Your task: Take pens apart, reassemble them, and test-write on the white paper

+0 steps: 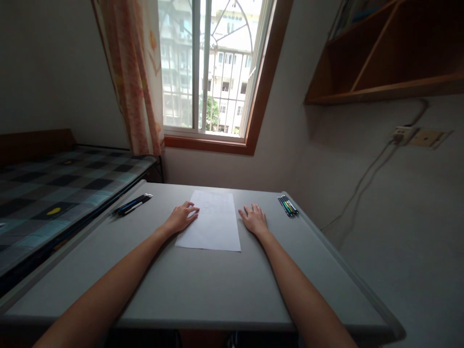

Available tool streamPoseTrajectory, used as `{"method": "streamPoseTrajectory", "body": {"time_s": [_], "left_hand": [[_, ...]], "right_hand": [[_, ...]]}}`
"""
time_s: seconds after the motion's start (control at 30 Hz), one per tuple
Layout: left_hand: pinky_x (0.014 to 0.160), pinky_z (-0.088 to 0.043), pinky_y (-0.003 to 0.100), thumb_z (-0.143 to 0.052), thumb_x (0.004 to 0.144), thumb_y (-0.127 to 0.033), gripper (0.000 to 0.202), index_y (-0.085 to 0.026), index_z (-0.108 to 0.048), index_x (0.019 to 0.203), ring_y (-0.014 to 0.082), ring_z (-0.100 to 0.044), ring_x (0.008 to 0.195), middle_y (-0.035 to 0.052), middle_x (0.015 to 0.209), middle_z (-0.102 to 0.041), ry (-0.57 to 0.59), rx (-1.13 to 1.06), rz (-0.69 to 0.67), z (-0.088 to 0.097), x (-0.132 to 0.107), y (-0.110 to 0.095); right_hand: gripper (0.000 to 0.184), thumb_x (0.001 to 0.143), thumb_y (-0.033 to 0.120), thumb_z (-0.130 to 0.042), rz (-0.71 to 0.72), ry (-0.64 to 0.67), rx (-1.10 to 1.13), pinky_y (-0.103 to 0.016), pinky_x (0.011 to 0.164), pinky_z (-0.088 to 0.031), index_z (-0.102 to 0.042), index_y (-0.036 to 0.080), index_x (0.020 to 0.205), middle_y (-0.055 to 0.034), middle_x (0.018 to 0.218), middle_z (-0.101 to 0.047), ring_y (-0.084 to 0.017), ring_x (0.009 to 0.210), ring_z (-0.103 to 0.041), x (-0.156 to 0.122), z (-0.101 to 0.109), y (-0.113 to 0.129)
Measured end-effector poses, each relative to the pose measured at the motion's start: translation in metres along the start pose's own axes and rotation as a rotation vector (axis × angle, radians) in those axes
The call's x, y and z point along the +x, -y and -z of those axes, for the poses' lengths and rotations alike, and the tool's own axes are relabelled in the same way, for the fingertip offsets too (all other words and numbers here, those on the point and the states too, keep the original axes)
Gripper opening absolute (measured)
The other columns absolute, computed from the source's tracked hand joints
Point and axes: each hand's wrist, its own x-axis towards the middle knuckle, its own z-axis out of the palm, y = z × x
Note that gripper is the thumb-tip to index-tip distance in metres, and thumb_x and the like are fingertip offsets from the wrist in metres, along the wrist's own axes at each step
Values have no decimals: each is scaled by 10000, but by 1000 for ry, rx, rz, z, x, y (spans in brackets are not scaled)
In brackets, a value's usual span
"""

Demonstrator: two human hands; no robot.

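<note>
**Both hands laid flat beside a sheet of paper**

A white sheet of paper is seen lying flat near the middle of the grey desk. The left hand is rested palm down at the sheet's left edge, its fingertips laid on the paper, nothing being gripped. The right hand is spread flat on the desk just beside the sheet's right edge. Dark pens are placed far left; a bundle of coloured pens is placed far right.
</note>
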Motion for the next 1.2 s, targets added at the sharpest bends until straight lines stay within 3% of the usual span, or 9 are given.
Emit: {"method": "streamPoseTrajectory", "body": {"time_s": [0.43,0.57,0.77,0.93,1.0,1.2], "left_hand": [[972,-271,433,-345,851,-417,359,-310,-550,1126,204,-519,1047,41,1179,-531,15,62,44,2,3,6],[957,-321,349,-326,857,-413,379,-295,-545,1142,186,-520,1057,34,1200,-528,58,76,-51,13,-2,15],[905,-373,319,-290,867,-426,395,-306,-550,1138,186,-574,966,26,1201,-540,35,162,-17,28,-11,37],[901,-369,320,-292,865,-420,385,-330,-546,1140,194,-544,1027,8,1233,-528,79,223,-32,37,-14,48],[912,-355,329,-301,861,-404,392,-316,-517,1176,204,-525,1052,17,1253,-511,28,265,-23,42,-14,51],[870,-334,427,-379,800,-317,417,-177,-519,1167,290,-489,1039,139,1166,-537,-149,455,291,63,-19,76]], "right_hand": [[548,869,526,-253,53,43,-9,-396,1013,-168,-440,208,1275,-121,1379,-344,-242,1264,-278,-2,-4,-2],[548,869,521,-263,57,46,-11,-394,1016,-163,-438,202,1278,-121,1382,-342,-243,1268,-273,-3,-3,-3],[535,868,508,-277,54,51,-17,-393,1017,-166,-437,204,1278,-118,1385,-340,-241,1270,-273,-3,-2,-5],[521,866,490,-296,58,44,-15,-396,1016,-172,-444,200,1273,-122,1383,-342,-247,1265,-281,-2,-2,-6],[518,861,487,-308,59,43,-15,-393,1017,-174,-449,201,1269,-119,1379,-349,-248,1263,-287,-2,-2,-6],[503,857,468,-329,51,36,-10,-383,1016,-177,-446,209,1273,-109,1374,-359,-241,1266,-281,-3,-2,-6]]}}
